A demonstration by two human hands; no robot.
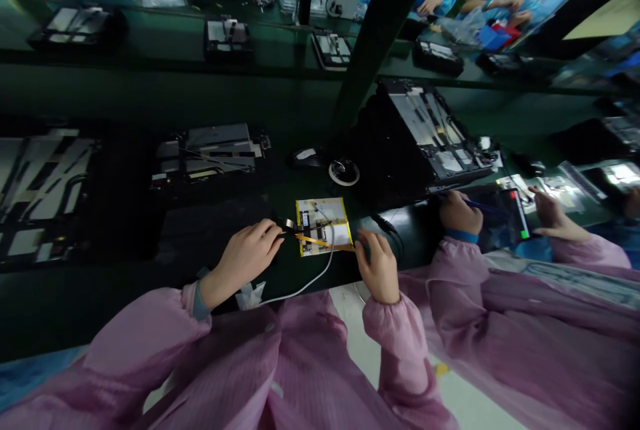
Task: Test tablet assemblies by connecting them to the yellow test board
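A flat battery panel with yellow edges (341,211) lies on the dark bench in front of me, with small dark circuit parts on its left half. An orange ribbon cable (314,240) runs across its lower part. At its left edge my left hand (247,258) is closed, fingertips on a small dark connector with a silver end (287,223). My right hand (379,266) is at the lower right corner, thumb and finger pinched at the ribbon cable's end. A thin grey cable (320,275) loops over the panel and down to the bench edge.
Opened tablet bodies (210,150) lie on the left, and a tall stack of them (425,130) stands right. A roll of tape (344,171) and a black mouse-like object (307,157) sit behind the panel. A co-worker's hands (460,213) hold a lit tablet at right. A dark post (370,43) rises behind.
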